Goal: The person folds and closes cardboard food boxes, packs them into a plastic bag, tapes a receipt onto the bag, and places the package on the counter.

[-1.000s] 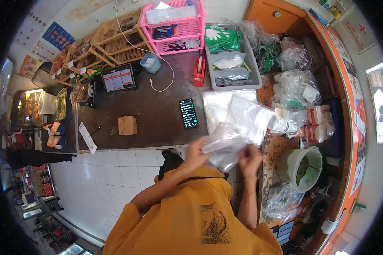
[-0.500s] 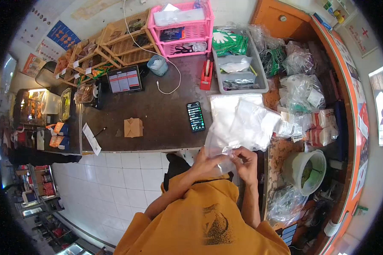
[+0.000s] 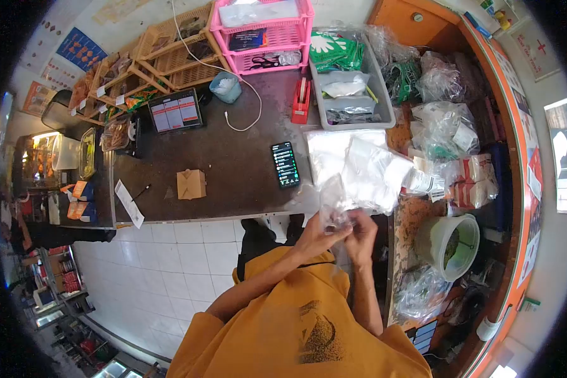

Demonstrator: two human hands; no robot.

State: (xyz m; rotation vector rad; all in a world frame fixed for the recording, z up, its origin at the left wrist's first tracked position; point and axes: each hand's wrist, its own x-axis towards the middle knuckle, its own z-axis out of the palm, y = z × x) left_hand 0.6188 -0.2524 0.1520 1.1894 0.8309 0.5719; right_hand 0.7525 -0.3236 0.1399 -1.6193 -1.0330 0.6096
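A clear plastic bag (image 3: pixel 332 200) is gathered between my two hands just off the counter's front edge. My left hand (image 3: pixel 320 239) is closed around its lower part. My right hand (image 3: pixel 361 236) has its fingers bent together at the bag's right side, slightly blurred. A stack of clear plastic bags (image 3: pixel 375 173) lies on the counter just beyond my hands. Left of the stack a phone (image 3: pixel 285 165) lies with its screen lit.
A small brown paper box (image 3: pixel 191 184) and a paper sheet (image 3: pixel 129 205) with a pen sit on the dark counter (image 3: pixel 233 157). Behind are a tablet (image 3: pixel 175 112), a red tape dispenser (image 3: pixel 301 101) and a grey bin (image 3: pixel 358 116). A clear tub (image 3: pixel 450 242) stands at right.
The bag between my hands is more bunched up now, and my right hand has closed in on it. The view has shifted slightly.
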